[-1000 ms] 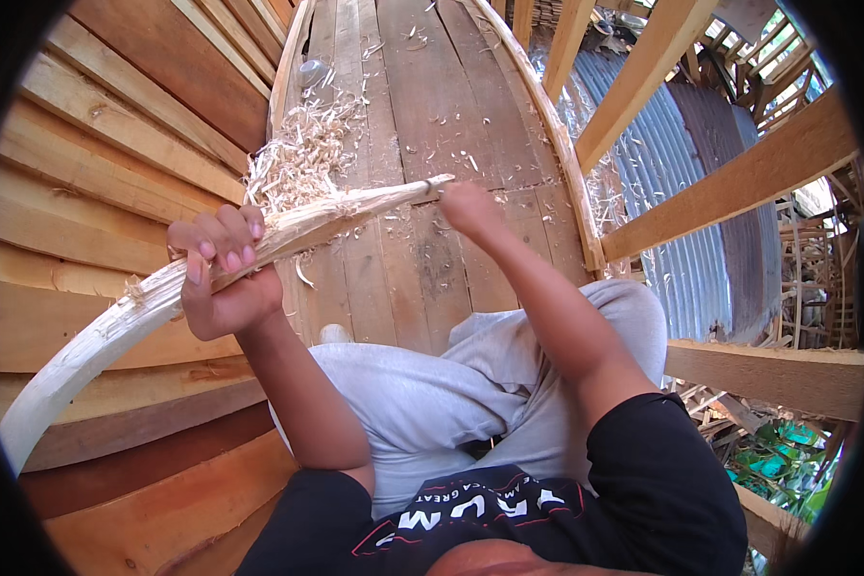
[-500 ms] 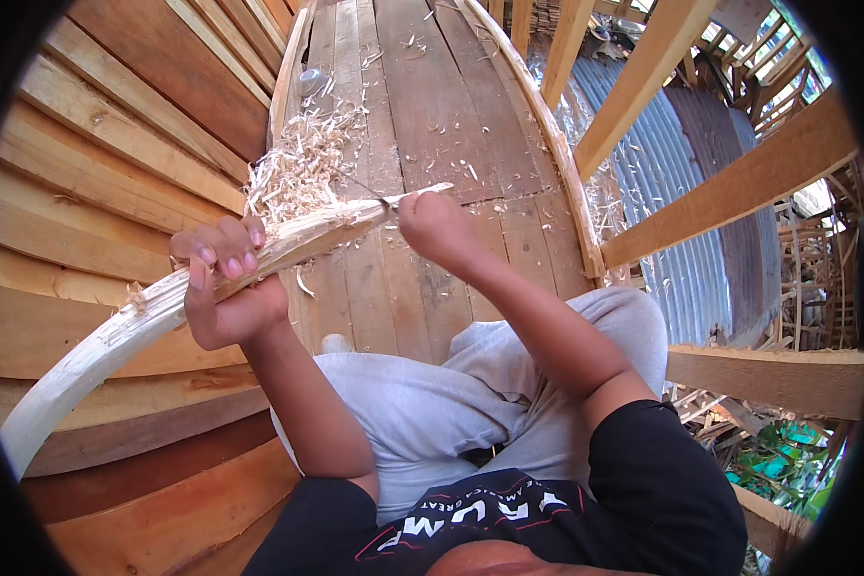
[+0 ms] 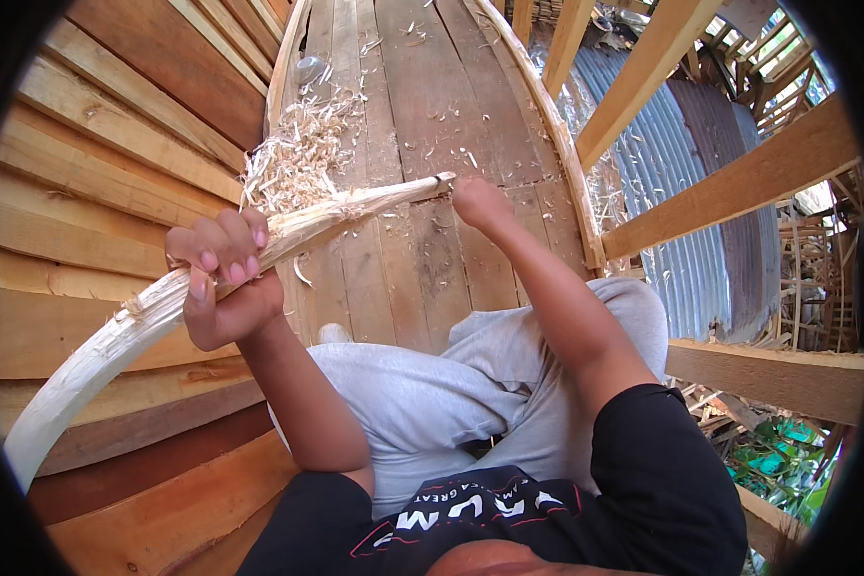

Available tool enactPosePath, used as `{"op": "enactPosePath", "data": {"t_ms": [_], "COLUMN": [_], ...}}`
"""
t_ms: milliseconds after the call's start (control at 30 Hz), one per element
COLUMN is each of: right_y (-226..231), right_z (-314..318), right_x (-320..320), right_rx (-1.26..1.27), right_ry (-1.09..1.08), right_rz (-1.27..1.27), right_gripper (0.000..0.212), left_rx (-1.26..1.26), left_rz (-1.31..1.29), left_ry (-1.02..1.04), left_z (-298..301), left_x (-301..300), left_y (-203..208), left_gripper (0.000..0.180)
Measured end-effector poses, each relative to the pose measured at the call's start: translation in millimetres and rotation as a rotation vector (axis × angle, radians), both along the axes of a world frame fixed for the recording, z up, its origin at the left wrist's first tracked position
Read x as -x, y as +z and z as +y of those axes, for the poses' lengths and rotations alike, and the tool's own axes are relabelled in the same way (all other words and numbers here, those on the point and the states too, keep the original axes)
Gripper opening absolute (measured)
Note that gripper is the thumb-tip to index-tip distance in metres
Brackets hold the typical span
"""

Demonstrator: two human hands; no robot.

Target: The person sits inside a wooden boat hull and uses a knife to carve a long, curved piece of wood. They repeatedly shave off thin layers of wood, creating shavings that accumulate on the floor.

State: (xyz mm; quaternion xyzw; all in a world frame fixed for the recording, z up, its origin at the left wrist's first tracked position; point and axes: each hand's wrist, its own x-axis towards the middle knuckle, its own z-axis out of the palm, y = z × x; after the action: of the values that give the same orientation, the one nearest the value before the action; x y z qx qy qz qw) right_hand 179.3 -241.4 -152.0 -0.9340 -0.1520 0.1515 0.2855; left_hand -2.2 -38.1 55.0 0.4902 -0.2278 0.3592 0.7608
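A long pale stick of peeled wood slants from the lower left up to a narrow tip near the middle. My left hand is closed around it, palm underneath and fingers over the top. My right hand is a fist just beyond the tip, gripping a knife. Only a small dark part of the knife shows, at the stick's end; its handle is hidden in the fist. Fresh cuts leave the wood's upper stretch rough and yellowish, while the lower end is whiter.
Curled wood shavings are heaped on the plank floor past the stick. A small clear container stands by the left edge. Board walls rise at left; wooden rails and corrugated metal sheets lie at right.
My right hand has slid the knife outward along the stick to its tip, up and to the right. My left hand keeps its hold, nearly unmoved.
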Motion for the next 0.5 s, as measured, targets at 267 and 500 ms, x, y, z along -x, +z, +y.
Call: {"op": "enactPosePath", "data": {"t_ms": [267, 500], "right_y": [56, 102], "right_z": [10, 50], "right_x": [13, 53], "right_rx": [0.21, 0.092], "right_ry": [-0.003, 0.034], "right_rz": [0.091, 0.189], "right_gripper": [0.038, 0.038], "left_rx": [-0.01, 0.013], "left_rz": [-0.024, -0.026], "left_ry": [-0.006, -0.015], "left_z": [15, 29], "left_x": [2, 11], "left_y": [-4, -10], "left_gripper": [0.018, 0.015]}}
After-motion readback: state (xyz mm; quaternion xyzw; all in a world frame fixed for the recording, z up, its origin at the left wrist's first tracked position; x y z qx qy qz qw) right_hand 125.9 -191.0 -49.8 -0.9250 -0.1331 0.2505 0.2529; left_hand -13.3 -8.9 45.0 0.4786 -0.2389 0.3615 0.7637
